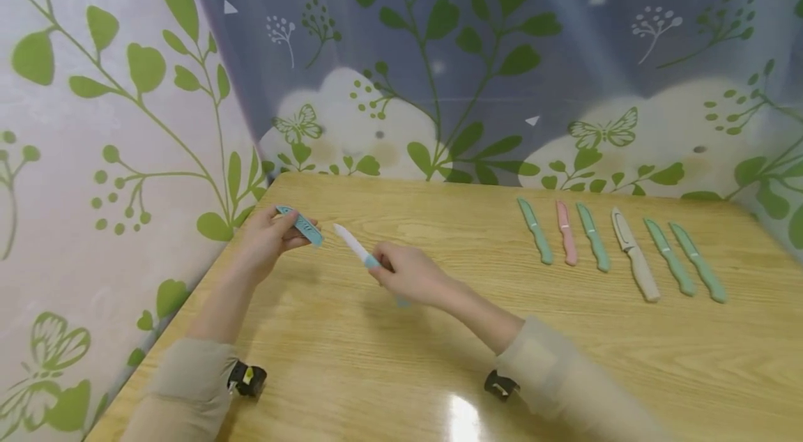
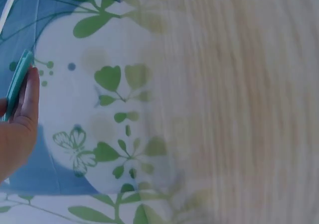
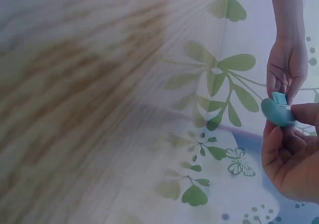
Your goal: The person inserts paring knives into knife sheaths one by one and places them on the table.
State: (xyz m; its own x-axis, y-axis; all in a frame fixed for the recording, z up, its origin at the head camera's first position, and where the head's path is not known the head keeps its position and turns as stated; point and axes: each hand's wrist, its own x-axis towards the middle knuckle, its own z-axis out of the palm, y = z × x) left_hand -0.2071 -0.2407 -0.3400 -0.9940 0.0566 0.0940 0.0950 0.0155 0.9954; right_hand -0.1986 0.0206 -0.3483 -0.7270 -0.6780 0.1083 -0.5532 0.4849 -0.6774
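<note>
In the head view my left hand [image 1: 260,245] pinches a blue knife sheath [image 1: 305,226] with a dark pattern, above the table's far left part. The same sheath [image 2: 19,83] shows edge-on in the left wrist view. My right hand [image 1: 410,276] grips the turquoise handle of a small knife [image 1: 353,244], its white blade bare and pointing up and left. The blade's tip is close to the sheath but apart from it. From the right wrist view, the handle's rounded end [image 3: 277,113] sticks out of the right hand, and the blade is hidden.
On the wooden table [image 1: 351,372], to the right, lies a row of knives: several green ones [image 1: 534,233], a pink one [image 1: 567,233] and a larger cream one [image 1: 636,257]. Leaf-patterned cloth [image 1: 477,79] hangs behind and on the left.
</note>
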